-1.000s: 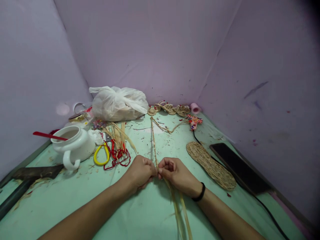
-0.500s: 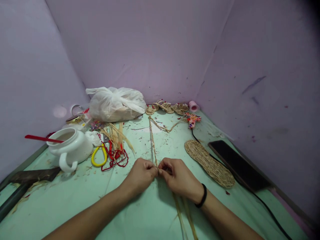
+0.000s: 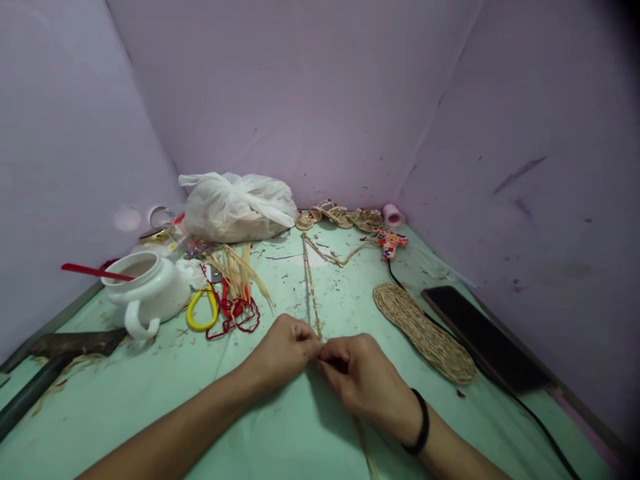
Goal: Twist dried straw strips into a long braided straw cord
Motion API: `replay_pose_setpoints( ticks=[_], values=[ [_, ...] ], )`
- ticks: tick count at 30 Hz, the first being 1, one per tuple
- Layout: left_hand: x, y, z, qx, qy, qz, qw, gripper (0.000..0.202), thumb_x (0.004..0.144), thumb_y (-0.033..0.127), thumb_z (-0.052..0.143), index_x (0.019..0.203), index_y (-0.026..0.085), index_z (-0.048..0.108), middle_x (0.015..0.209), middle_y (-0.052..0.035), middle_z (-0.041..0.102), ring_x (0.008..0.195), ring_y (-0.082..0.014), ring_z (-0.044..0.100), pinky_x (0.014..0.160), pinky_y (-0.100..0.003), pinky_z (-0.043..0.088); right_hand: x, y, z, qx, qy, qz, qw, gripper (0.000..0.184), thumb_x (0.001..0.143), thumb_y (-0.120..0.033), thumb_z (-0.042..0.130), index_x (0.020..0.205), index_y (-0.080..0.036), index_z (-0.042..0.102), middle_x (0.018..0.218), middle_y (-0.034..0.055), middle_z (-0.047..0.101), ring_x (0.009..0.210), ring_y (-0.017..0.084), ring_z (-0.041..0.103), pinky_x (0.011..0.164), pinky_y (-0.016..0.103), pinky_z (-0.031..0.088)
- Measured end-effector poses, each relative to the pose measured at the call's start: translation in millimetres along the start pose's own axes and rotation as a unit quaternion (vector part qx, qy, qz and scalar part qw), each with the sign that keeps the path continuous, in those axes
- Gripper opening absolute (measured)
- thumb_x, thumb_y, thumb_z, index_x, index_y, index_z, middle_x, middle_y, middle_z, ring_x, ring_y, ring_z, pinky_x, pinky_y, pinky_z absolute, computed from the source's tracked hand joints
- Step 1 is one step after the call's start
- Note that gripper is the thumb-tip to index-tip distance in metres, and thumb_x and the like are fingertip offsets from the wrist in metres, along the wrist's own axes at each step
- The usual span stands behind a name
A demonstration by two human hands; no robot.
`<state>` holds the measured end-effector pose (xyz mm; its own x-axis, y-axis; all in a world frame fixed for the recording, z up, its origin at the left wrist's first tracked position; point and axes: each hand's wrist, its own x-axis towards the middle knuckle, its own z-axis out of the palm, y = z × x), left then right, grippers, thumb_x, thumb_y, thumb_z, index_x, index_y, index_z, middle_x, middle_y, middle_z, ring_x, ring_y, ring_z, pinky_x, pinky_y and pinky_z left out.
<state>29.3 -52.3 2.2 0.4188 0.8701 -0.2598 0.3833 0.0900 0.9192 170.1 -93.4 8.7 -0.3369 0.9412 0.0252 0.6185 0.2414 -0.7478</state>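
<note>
A thin straw-coloured braided cord runs from the back of the table down to my fingertips. My left hand pinches its near end, fingers closed. Right beside it my right hand, with a black band on the wrist, is also closed in a pinch at the cord's end. Loose fibre strands trail out below my right hand toward the near edge. The exact spot between my fingertips is hidden. To the right lies a woven sole.
At left stand a white pot, yellow-handled scissors, red yarn and a dark metal tool. A tied plastic bag, small woven sandals and a pink spool line the back wall. A black phone lies right.
My right hand has shifted slightly down and right, still at the cord's end. Fewer of the loose strands show below it. The whole view has moved a little.
</note>
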Motion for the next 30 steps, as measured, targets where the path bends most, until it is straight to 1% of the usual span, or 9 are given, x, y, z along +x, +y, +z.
replay_pose_setpoints(
  ticks=[2,4,7,11,15,19,23,26,30],
  values=[
    [-1.3,2.4,-3.0,-0.019,0.002,-0.009,1.0,0.012,0.056,0.015,0.046,0.045,0.013,0.045,0.041,0.0056,0.033,0.043,-0.0046,0.025,0.042,-0.019,0.018,2.0,2.2,-4.5,0.037,-0.009,0.009,0.999,0.021,0.07,-0.022,0.052,0.051,-0.015,0.056,0.045,-0.0025,0.047,0.045,0.007,0.036,0.044,0.02,0.025],
    [-2.3,3.8,-5.4,-0.034,0.006,-0.027,0.999,0.01,0.056,0.017,0.049,0.046,0.013,0.047,0.039,0.0065,0.033,0.041,-0.0041,0.023,0.041,-0.019,0.018,5.3,5.3,-9.2,0.11,0.031,0.05,0.992,0.023,0.07,-0.031,0.055,0.054,-0.014,0.057,0.048,-0.001,0.05,0.047,0.008,0.04,0.046,0.02,0.03],
    [-3.1,3.2,-7.5,-0.039,0.002,-0.033,0.999,0.012,0.057,0.021,0.051,0.048,0.013,0.049,0.037,0.0073,0.031,0.039,-0.0039,0.022,0.041,-0.019,0.017,12.0,8.3,-10.8,0.297,0.08,0.129,0.943,0.024,0.067,-0.038,0.058,0.065,-0.014,0.056,0.062,0.0026,0.058,0.055,0.01,0.05,0.055,0.023,0.038],
    [-2.9,0.6,-7.7,-0.041,-0.02,-0.007,0.999,0.016,0.06,0.023,0.049,0.048,0.012,0.049,0.041,0.0057,0.034,0.042,-0.0047,0.024,0.042,-0.02,0.019,19.0,7.9,0.5,0.475,-0.045,0.189,0.859,0.029,0.061,-0.039,0.063,0.071,-0.015,0.049,0.057,-0.0005,0.055,0.049,0.009,0.05,0.051,0.023,0.04],
    [-1.5,-1.2,-9.6,0.052,-0.007,0.012,0.999,0.015,0.058,0.022,0.046,0.046,0.014,0.044,0.043,0.0055,0.031,0.045,-0.0057,0.025,0.043,-0.02,0.019,22.2,10.0,11.7,0.386,-0.023,0.202,0.9,0.023,0.065,-0.033,0.059,0.061,-0.016,0.045,0.039,-0.0084,0.036,0.034,0.003,0.027,0.036,0.018,0.019],
    [-2.2,0.2,-15.9,0.162,-0.014,0.031,0.986,0.015,0.059,0.02,0.044,0.046,0.013,0.046,0.044,0.0047,0.032,0.047,-0.0067,0.029,0.045,-0.02,0.021,24.2,15.4,13.8,0.317,-0.005,0.19,0.929,0.02,0.064,-0.027,0.059,0.056,-0.015,0.046,0.041,-0.0078,0.034,0.038,0.003,0.025,0.039,0.019,0.016],
    [-13.7,11.8,-16.9,0.253,0.012,0.013,0.967,0.019,0.062,0.023,0.045,0.047,0.013,0.05,0.044,0.0037,0.035,0.046,-0.0075,0.032,0.045,-0.021,0.021,24.4,15.8,13.9,0.339,-0.001,0.185,0.923,0.02,0.061,-0.027,0.061,0.056,-0.015,0.046,0.043,-0.0064,0.038,0.041,0.004,0.027,0.04,0.02,0.017],
    [-28.0,20.5,-6.2,0.31,0.025,0.016,0.95,0.023,0.069,0.025,0.042,0.053,0.014,0.054,0.048,0.0009,0.044,0.048,-0.0091,0.039,0.046,-0.021,0.023,23.6,11.9,14.7,0.384,0.007,0.193,0.903,0.02,0.058,-0.028,0.063,0.056,-0.014,0.048,0.045,-0.0049,0.043,0.041,0.004,0.029,0.041,0.02,0.017],
    [-40.7,15.3,19.0,0.45,0.052,0.047,0.89,0.025,0.073,0.018,0.037,0.076,0.013,0.061,0.064,-0.0084,0.058,0.058,-0.0169,0.052,0.055,-0.026,0.033,22.1,7.4,16.5,0.429,0.023,0.219,0.876,0.02,0.057,-0.028,0.063,0.057,-0.014,0.048,0.044,-0.0056,0.043,0.04,0.003,0.03,0.04,0.019,0.017]
  ],
)
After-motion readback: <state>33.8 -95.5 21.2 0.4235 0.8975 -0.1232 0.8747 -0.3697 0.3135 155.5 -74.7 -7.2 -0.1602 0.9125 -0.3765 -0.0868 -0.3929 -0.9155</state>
